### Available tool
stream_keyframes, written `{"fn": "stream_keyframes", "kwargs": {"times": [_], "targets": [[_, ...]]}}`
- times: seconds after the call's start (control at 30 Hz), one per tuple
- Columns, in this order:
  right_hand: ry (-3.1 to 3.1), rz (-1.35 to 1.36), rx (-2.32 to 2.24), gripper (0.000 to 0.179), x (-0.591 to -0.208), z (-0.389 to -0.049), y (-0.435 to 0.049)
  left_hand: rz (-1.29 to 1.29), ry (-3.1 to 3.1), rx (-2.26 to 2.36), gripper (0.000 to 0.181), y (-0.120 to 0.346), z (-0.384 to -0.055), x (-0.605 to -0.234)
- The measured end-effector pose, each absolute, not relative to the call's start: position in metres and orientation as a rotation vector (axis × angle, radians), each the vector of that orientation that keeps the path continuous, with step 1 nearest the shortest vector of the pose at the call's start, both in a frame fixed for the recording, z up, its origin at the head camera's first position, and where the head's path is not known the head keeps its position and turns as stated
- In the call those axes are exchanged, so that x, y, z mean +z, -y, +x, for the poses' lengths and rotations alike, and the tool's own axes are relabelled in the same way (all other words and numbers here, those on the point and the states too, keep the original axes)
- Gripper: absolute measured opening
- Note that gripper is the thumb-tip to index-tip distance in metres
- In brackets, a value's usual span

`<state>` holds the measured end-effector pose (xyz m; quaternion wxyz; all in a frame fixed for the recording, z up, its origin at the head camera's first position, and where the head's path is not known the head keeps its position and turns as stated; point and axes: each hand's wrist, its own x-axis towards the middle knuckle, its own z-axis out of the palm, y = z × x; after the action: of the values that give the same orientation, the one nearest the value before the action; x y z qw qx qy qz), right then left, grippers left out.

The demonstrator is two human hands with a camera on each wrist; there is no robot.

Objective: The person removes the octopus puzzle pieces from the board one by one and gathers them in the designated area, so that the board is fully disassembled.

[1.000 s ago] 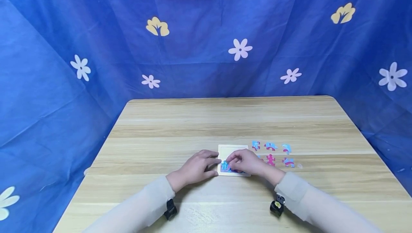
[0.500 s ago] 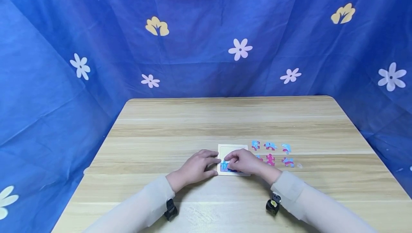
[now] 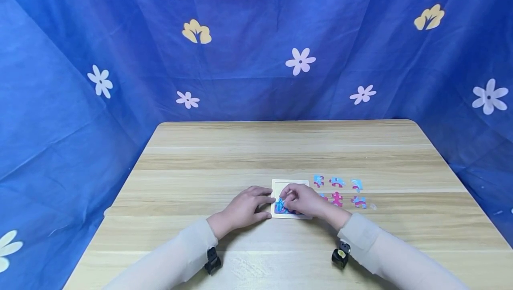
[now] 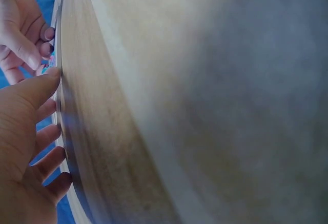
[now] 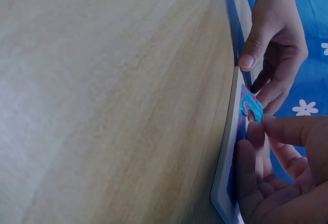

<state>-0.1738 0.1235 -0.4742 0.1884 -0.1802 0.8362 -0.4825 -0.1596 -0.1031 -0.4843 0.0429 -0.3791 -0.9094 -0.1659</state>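
A small puzzle tray (image 3: 279, 187) with a pale frame lies on the table, its near part filled with blue and purple jigsaw pieces. My right hand (image 3: 307, 202) is over it, covering part of the picture. In the right wrist view, the thumb and index finger of that hand pinch a blue-and-pink puzzle piece (image 5: 252, 106) at the tray's surface. My left hand (image 3: 245, 208) rests at the tray's left edge, fingers spread and fairly straight, fingertips against the frame. The left wrist view shows the left hand (image 4: 25, 126) close up.
To the right of the tray lie several loose pieces, among them a pink one (image 3: 337, 199) and a blue-and-red one (image 3: 359, 202). A small clear scrap (image 3: 373, 206) sits beside them. Behind the wooden table (image 3: 224, 147) hangs a blue flowered curtain (image 3: 248, 58).
My right hand has shifted slightly left over the tray, and its fingers have moved a little. The left hand stays in place against the frame. The loose pieces lie as before.
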Motion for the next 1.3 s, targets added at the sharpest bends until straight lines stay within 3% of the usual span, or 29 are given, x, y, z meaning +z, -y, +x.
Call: {"fn": "stream_keyframes", "kwargs": {"times": [0.7,1.3], "targets": [[-2.195,-0.416,-1.524,0.016,-0.473,-0.175,-0.131,-1.156,2.794,-0.497,0.043,0.104,-0.158,-0.481],[-2.144,-0.383,-1.599,0.022,-0.468,-0.173,-0.187,-1.167,2.770,-0.483,0.043,0.104,-0.157,-0.482]]}}
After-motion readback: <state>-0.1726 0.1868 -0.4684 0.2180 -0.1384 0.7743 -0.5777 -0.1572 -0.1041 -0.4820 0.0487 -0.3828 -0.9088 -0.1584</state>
